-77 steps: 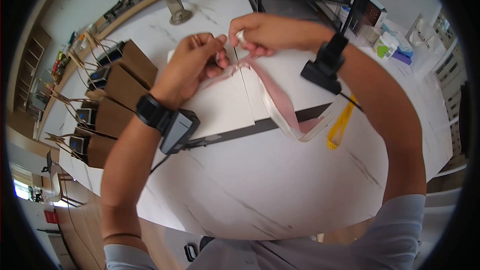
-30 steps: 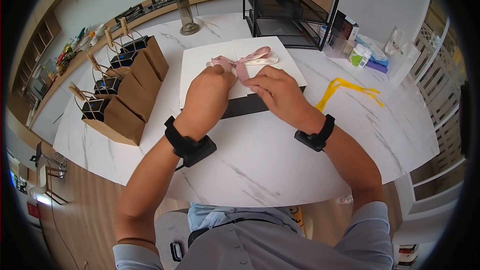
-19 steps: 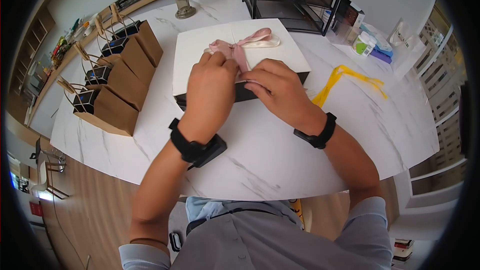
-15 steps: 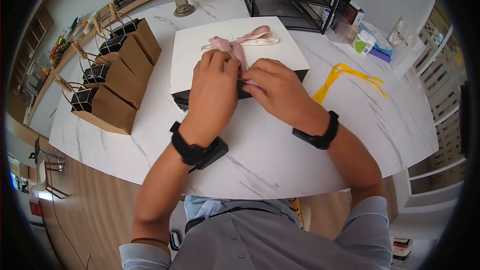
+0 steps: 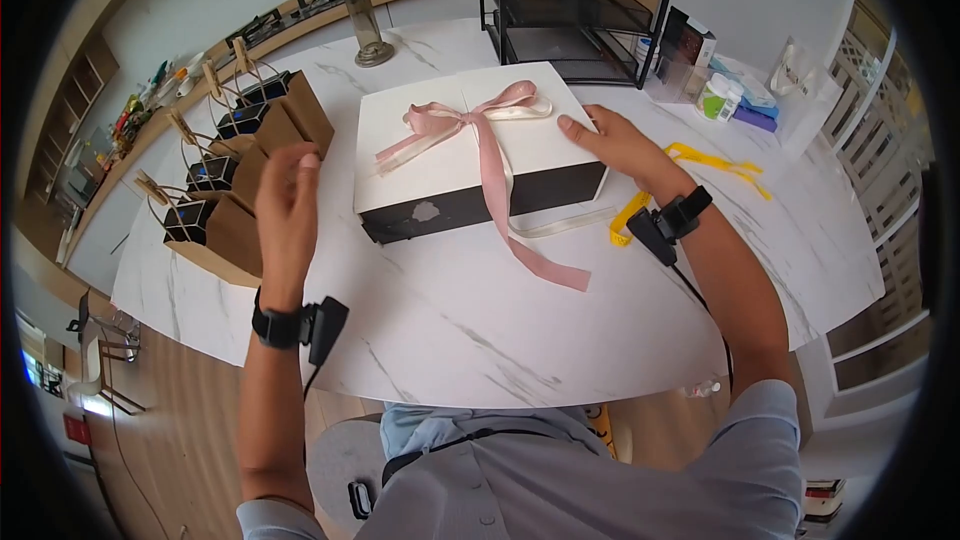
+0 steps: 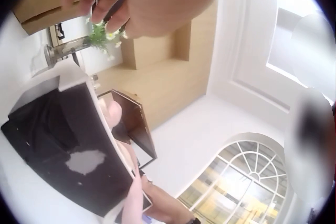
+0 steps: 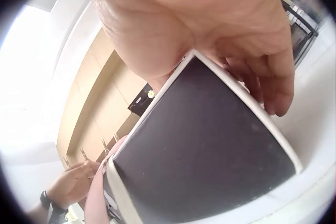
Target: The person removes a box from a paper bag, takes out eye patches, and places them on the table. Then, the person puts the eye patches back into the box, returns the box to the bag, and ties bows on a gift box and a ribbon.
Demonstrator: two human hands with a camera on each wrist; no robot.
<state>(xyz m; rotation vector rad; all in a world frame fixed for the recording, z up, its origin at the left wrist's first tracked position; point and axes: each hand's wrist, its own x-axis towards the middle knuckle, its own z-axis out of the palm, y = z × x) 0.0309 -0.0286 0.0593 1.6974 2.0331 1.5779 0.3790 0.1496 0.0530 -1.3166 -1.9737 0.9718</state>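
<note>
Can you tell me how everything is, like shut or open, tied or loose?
White box: shut
Bow: tied, tails loose
Left hand: holding nothing
Right hand: holding the box's edge
Yellow strip: lying loose
Paper bags: standing, tops open
Flower vase: upright

Right hand (image 7: 210,14) gripping dark box (image 7: 199,145) — left hand (image 7: 71,183) beyond pink ribbon (image 7: 95,198).

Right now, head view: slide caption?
Right hand holds a box topped with a pink and white bow; left hand free near paper bags.
</note>
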